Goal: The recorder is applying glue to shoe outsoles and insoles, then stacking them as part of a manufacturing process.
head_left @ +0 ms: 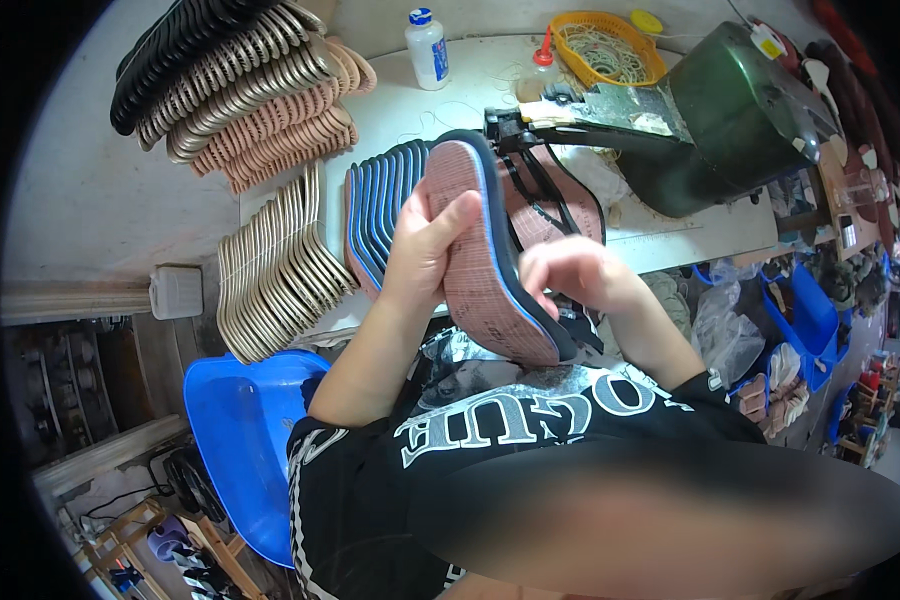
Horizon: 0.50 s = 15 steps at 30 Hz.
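A sandal sole [495,270] with a reddish-brown woven-look top, a blue line and a black edge stands tilted in front of my chest. My left hand [430,240] is closed around its left side, thumb on the top face. At the sole's right edge, my right hand [580,275] has its fingers bent and drawn together; what they hold, if anything, is hidden. Behind my hands lies another reddish-brown sole with black straps [555,190]. A row of black-and-blue-edged soles [385,195] stands just left of my left hand.
Stacks of soles [240,90] and gold-edged ones [280,270] line the table's left. Behind are a white bottle [427,50], a red-tipped bottle [540,70], a yellow basket [607,50] and a green machine [725,110]. Blue bins [235,440] stand below on both sides.
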Each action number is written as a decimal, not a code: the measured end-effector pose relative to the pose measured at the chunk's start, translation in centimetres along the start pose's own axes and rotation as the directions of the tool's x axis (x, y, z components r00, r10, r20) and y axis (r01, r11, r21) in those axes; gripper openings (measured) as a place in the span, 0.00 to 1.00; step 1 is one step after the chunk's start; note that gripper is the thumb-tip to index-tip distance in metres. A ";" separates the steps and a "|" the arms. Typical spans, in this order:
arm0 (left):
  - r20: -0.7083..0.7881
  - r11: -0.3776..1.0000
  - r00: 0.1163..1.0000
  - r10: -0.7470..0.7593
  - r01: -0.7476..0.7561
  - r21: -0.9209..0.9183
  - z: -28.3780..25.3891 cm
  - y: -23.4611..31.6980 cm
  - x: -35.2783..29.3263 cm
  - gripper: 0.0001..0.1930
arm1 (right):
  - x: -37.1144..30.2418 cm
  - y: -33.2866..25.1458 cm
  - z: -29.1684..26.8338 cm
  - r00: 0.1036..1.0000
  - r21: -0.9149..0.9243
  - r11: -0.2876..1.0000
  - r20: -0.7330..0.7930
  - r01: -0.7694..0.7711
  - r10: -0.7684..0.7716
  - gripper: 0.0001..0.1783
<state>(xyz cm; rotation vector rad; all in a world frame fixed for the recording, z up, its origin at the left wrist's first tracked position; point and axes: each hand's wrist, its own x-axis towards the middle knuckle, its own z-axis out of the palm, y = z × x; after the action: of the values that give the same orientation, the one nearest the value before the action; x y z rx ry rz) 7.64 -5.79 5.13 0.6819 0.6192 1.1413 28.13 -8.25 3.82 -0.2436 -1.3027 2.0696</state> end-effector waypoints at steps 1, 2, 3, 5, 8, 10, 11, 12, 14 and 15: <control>0.039 0.998 0.999 0.017 -0.019 0.061 0.7 -0.2 0.2 0.26 | 0.6 1.0 -0.3 0.996 0.042 0.999 -0.093 -0.007 0.011 0.28; 0.078 0.992 0.996 0.035 -0.045 0.122 1.4 -0.4 0.4 0.25 | 1.1 1.6 -0.7 0.983 0.085 0.996 -0.179 -0.011 0.026 0.26; 0.058 0.975 0.997 0.055 -0.066 0.211 2.4 -0.7 0.6 0.26 | 1.4 1.7 -1.2 0.983 0.088 0.996 -0.184 -0.007 0.023 0.26; 0.090 0.967 0.989 0.116 -0.133 0.219 2.9 -1.0 0.7 0.24 | 1.8 1.7 -2.1 0.985 -0.155 0.980 -0.139 -0.122 0.100 0.22; 0.051 0.945 0.980 0.192 -0.199 0.258 2.7 -1.7 0.5 0.23 | 1.6 -1.2 -2.2 0.965 -0.227 0.938 -0.083 -0.260 0.248 0.18; 0.027 0.934 0.977 0.213 -0.212 0.288 2.6 -1.7 0.3 0.22 | 1.9 -2.7 -0.5 0.944 -0.255 0.912 -0.157 -0.322 0.289 0.17; 0.025 0.934 0.980 0.199 -0.198 0.297 2.5 -1.5 0.5 0.22 | 2.1 -3.2 -0.2 0.917 -0.252 0.890 -0.223 -0.381 0.330 0.18; 0.023 0.934 0.982 0.186 -0.184 0.305 2.4 -1.4 0.7 0.23 | 2.2 -3.4 0.2 0.884 -0.245 0.864 -0.287 -0.439 0.368 0.18; 0.037 0.899 0.962 0.270 -0.266 0.347 2.1 -1.0 1.0 0.26 | 2.5 -3.4 0.6 0.885 -0.332 0.840 -0.341 -0.429 0.317 0.18; 0.085 0.865 0.944 0.318 -0.325 0.382 2.0 -0.7 1.0 0.26 | 2.6 -3.3 0.5 0.881 -0.336 0.840 -0.364 -0.427 0.302 0.18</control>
<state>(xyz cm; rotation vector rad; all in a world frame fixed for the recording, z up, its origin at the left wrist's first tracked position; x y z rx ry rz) 9.85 -5.31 5.77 1.1748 0.7459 1.3310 27.37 -6.09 7.35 -1.0313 -1.5752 1.9312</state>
